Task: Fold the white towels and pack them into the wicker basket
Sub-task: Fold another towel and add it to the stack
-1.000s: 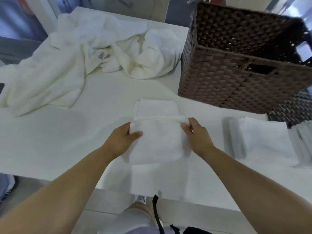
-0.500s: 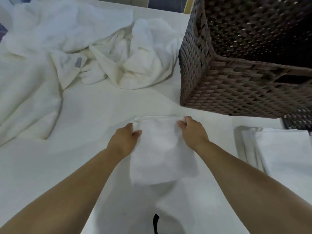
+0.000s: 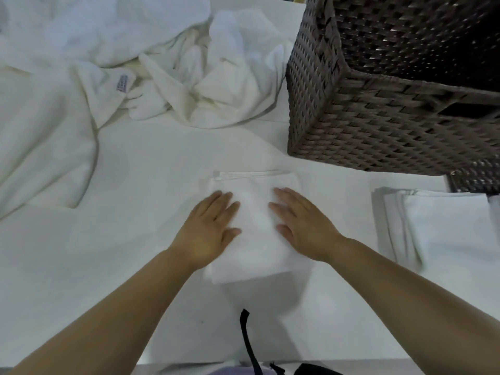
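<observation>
White table (image 3: 135,171): left hand (image 3: 208,234), right hand (image 3: 303,226) (grips spread) apparently flatten folded towel (image 3: 254,212).

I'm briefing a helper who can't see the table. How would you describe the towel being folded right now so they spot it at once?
Start at the brown wicker basket at the table's far right. Just in front of its near left corner lies a small folded towel, with the left hand and right hand flat on top. Unlike the crumpled pile far left and the stack at right, it alone has hands on it.
</observation>
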The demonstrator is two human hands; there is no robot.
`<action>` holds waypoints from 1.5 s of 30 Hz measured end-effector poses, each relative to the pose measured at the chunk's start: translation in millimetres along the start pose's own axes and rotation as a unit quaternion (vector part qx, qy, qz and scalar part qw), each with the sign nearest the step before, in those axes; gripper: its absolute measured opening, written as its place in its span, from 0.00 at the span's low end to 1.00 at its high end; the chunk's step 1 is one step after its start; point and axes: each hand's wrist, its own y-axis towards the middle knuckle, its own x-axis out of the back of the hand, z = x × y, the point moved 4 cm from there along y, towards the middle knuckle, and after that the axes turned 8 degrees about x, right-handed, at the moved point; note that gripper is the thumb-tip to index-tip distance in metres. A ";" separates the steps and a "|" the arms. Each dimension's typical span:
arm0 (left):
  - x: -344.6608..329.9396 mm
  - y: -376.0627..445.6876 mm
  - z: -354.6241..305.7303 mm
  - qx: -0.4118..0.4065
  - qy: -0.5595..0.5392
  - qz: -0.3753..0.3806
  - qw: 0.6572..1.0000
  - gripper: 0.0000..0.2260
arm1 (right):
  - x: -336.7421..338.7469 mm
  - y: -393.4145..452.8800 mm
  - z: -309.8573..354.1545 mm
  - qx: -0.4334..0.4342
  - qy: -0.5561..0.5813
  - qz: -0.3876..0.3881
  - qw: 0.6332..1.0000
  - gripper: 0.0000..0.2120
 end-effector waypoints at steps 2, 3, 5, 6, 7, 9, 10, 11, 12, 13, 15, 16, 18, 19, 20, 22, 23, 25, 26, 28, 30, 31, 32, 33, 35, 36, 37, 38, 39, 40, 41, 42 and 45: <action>-13.3 -0.8 7.1 0.019 0.036 0.097 0.994 0.40 | -13.0 -7.7 -5.1 -0.045 0.028 0.113 0.992 0.29; -15.9 1.0 10.0 0.024 0.048 0.115 0.992 0.40 | -15.4 -9.7 -6.7 -0.062 0.035 0.152 0.986 0.29; -12.2 8.6 10.4 0.022 0.065 0.127 0.989 0.36 | -14.6 -8.8 -7.1 -0.085 0.041 0.169 0.981 0.30; -9.0 14.0 10.1 0.024 0.075 0.134 0.988 0.33 | -14.5 -6.9 -7.4 -0.098 0.049 0.171 0.979 0.30; -3.7 19.8 9.6 0.032 0.083 0.139 0.986 0.31 | -13.6 -4.8 -7.8 -0.114 0.058 0.171 0.977 0.30; 5.1 27.3 7.5 0.039 0.095 0.139 0.985 0.30 | -11.8 -1.9 -7.1 -0.142 0.068 0.161 0.974 0.30; 9.4 28.9 6.0 0.043 0.093 0.133 0.986 0.30 | -9.2 -1.6 -5.5 -0.152 0.069 0.145 0.975 0.30; 13.4 28.9 4.5 0.054 0.079 0.123 0.988 0.30 | -5.5 -2.5 -3.7 -0.164 0.073 0.121 0.976 0.30; 16.9 27.3 3.2 0.077 0.054 0.112 0.989 0.30 | -2.2 -4.7 -2.5 -0.182 0.085 0.093 0.975 0.30; 18.4 24.3 2.6 0.107 0.023 0.100 0.989 0.30 | 0.0 -8.3 -1.8 -0.205 0.100 0.065 0.971 0.30; 20.0 14.3 2.3 0.173 -0.053 0.085 0.980 0.30 | 0.6 -18.6 0.1 -0.252 0.135 0.029 0.958 0.29; 18.6 8.1 2.5 0.203 -0.089 0.085 0.971 0.30 | -0.9 -24.3 2.1 -0.270 0.152 0.023 0.951 0.29; 12.7 -3.7 -0.3 0.232 -0.134 0.102 0.958 0.31 | -5.8 -34.3 6.8 -0.290 0.192 0.020 0.937 0.29; 10.0 -8.6 -4.0 0.237 -0.148 0.112 0.953 0.31 | -8.3 -38.8 9.5 -0.295 0.212 0.020 0.931 0.29; 7.8 -12.0 -8.0 0.244 -0.160 0.119 0.949 0.31 | -10.2 -42.7 11.5 -0.300 0.229 0.022 0.926 0.28; 2.7 -16.1 -16.9 0.267 -0.183 0.129 0.937 0.30 | -13.4 -52.9 13.6 -0.319 0.268 0.020 0.909 0.28; 0.5 -16.9 -21.2 0.281 -0.201 0.130 0.930 0.30 | -14.2 -58.5 13.8 -0.329 0.287 0.017 0.899 0.28; -3.5 -16.7 -29.6 0.298 -0.235 0.125 0.917 0.31 | -14.5 -69.8 12.3 -0.342 0.308 0.016 0.888 0.28; -5.3 -16.0 -33.9 0.299 -0.246 0.121 0.914 0.31 | -14.4 -75.2 10.7 -0.347 0.312 0.016 0.884 0.28; -8.6 -13.6 -42.9 0.298 -0.262 0.112 0.911 0.33 | -13.5 -85.3 4.7 -0.361 0.321 0.014 0.875 0.28; -11.0 -10.9 -55.0 0.293 -0.277 0.111 0.908 0.33 | -10.8 -95.5 -1.9 -0.370 0.329 0.017 0.869 0.28; -12.0 -8.1 -61.8 0.289 -0.284 0.113 0.907 0.33 | -8.3 -100.6 -6.1 -0.372 0.328 0.021 0.868 0.28; -12.5 -5.0 -68.9 0.284 -0.293 0.115 0.906 0.32 | -4.7 -106.0 -10.6 -0.373 0.326 0.027 0.868 0.28; -12.7 -1.6 -76.3 0.278 -0.302 0.118 0.904 0.32 | 0.0 -111.7 -15.6 -0.371 0.323 0.029 0.870 0.28; -11.4 7.0 -92.3 0.260 -0.318 0.115 0.905 0.30 | 13.2 -123.4 -27.0 -0.364 0.313 0.013 0.877 0.29; -9.0 10.9 -100.9 0.250 -0.327 0.110 0.905 0.29 | 21.0 -129.8 -32.2 -0.357 0.304 0.001 0.883 0.28; -5.9 14.4 -110.1 0.239 -0.338 0.100 0.905 0.28 | 29.7 -136.7 -37.3 -0.348 0.290 -0.012 0.891 0.28; -1.1 17.2 -120.0 0.226 -0.352 0.087 0.904 0.26 | 38.5 -144.0 -42.2 -0.339 0.275 -0.026 0.899 0.27; 4.3 19.2 -130.2 0.213 -0.368 0.071 0.902 0.25 | 47.4 -152.4 -47.2 -0.328 0.265 -0.044 0.906 0.27; 10.5 20.5 -141.0 0.201 -0.386 0.054 0.899 0.24 | 56.1 -161.9 -52.3 -0.319 0.262 -0.068 0.908 0.27; 16.5 21.6 -151.7 0.189 -0.404 0.037 0.894 0.24 | 64.6 -172.4 -57.8 -0.311 0.263 -0.096 0.908 0.26; 22.7 22.6 -163.2 0.177 -0.420 0.022 0.890 0.24 | 72.8 -183.6 -63.9 -0.303 0.264 -0.127 0.907 0.26; 34.1 28.7 -201.2 0.140 -0.436 0.003 0.889 0.24 | 92.5 -218.2 -85.5 -0.278 0.262 -0.206 0.901 0.25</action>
